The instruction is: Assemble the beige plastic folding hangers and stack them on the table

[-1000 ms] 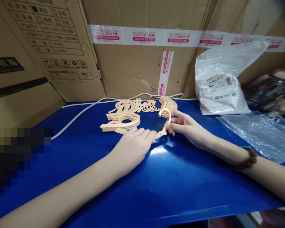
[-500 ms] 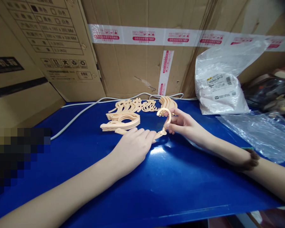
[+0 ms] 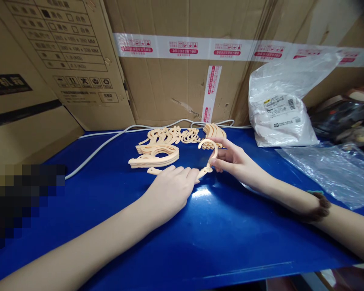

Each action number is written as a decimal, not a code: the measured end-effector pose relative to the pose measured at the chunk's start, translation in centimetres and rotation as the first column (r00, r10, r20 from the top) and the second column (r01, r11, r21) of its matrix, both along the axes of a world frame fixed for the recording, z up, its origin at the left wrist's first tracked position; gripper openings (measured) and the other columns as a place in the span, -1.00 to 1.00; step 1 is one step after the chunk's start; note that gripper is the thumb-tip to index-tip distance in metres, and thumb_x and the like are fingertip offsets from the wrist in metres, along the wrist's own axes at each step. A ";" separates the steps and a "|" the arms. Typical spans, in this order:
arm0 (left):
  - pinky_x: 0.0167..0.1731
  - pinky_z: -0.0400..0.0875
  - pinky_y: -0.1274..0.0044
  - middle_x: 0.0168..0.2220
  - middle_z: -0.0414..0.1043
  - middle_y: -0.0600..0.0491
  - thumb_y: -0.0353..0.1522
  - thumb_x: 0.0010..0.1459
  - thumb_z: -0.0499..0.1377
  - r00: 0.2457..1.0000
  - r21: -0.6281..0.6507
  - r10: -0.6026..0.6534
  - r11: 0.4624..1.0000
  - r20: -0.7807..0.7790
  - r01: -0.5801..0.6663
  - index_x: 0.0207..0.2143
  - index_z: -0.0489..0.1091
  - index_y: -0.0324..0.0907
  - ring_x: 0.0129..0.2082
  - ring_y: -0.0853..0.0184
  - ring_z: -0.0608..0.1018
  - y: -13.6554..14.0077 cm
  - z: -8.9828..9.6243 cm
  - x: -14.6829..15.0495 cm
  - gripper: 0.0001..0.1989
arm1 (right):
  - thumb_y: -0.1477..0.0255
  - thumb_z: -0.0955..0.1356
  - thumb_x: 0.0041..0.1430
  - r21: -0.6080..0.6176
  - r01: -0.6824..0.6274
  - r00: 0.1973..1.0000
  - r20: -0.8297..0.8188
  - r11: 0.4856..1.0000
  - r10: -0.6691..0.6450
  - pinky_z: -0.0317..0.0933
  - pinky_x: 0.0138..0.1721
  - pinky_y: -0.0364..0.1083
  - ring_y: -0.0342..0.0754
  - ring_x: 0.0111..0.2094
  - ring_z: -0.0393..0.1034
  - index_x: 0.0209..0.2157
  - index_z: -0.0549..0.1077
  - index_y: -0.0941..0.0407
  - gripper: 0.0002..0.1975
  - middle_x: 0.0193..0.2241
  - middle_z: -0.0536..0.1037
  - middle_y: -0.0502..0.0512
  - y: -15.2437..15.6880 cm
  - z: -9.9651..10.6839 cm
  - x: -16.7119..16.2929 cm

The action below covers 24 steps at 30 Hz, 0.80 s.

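The blue table (image 3: 230, 242) spans the foreground. The left hand (image 3: 174, 186), palm down, grips a cream bar (image 3: 204, 173) by its middle, both ends protruding. The right hand (image 3: 235, 159) pinches the stem of a smaller curved hook (image 3: 216, 150), whose base meets the bar's right end.

"机箱", "合格证", "MM" and "(KG)" on the left-hand cardboard (image 3: 59, 70).

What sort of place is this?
Probably a makeshift work corner, perhaps in a storeroom: a blue tabletop with grouped beige hanger parts, taped cardboard behind it, and a labelled plastic bag alongside.
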<state>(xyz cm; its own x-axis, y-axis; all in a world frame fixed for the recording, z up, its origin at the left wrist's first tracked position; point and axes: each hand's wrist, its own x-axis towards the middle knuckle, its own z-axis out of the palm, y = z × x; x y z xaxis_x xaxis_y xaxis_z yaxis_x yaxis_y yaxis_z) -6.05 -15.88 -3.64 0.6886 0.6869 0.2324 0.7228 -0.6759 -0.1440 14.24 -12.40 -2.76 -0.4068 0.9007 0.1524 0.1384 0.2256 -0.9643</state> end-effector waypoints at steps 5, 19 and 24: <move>-0.35 0.35 0.39 -0.28 0.51 -0.02 -0.44 0.32 -0.04 1.000 -0.022 0.007 1.000 -0.001 -0.007 -0.13 0.37 -0.26 -0.35 0.20 0.53 0.0 0.0 0.1 -0.78 | 0.41 0.39 0.06 -0.008 0.022 1.000 -0.006 1.000 -0.022 0.13 -0.46 -0.12 -0.19 -0.55 0.22 0.05 0.19 0.08 -0.48 -0.51 0.41 -0.12 -0.1 -0.2 -0.3; -0.38 0.40 0.48 -0.24 0.48 0.03 -0.36 0.31 -0.05 0.857 -0.483 0.205 0.874 0.473 0.057 -0.07 0.26 -0.13 -0.32 0.29 0.54 -0.3 1.4 -0.5 -0.81 | 0.22 0.25 0.24 0.583 0.147 0.762 0.449 0.799 -0.467 0.23 -0.25 0.00 0.04 -0.30 0.45 0.01 0.29 0.07 -0.64 -0.27 0.57 0.13 2.5 1.8 3.4; -0.62 0.27 0.63 -0.44 0.40 0.14 -0.23 0.32 -0.04 0.723 -0.647 0.343 0.740 0.599 0.184 -0.27 0.27 -0.15 -0.56 0.47 0.41 0.0 1.2 -0.6 -0.79 | 0.37 0.17 0.24 0.607 0.010 0.497 0.686 0.794 -0.531 0.23 -0.16 0.05 0.17 -0.12 0.44 -0.06 0.32 0.14 -0.72 -0.09 0.53 0.28 5.2 0.6 6.0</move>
<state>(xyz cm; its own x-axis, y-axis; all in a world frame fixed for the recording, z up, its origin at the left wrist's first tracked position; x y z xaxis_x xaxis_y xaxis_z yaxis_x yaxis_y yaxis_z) -6.69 -15.89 -2.42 0.4699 0.8793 0.0779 0.4945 -0.3352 0.8020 20.22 -7.20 -2.15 -0.3251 0.8866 0.3290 0.9077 0.3902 -0.1543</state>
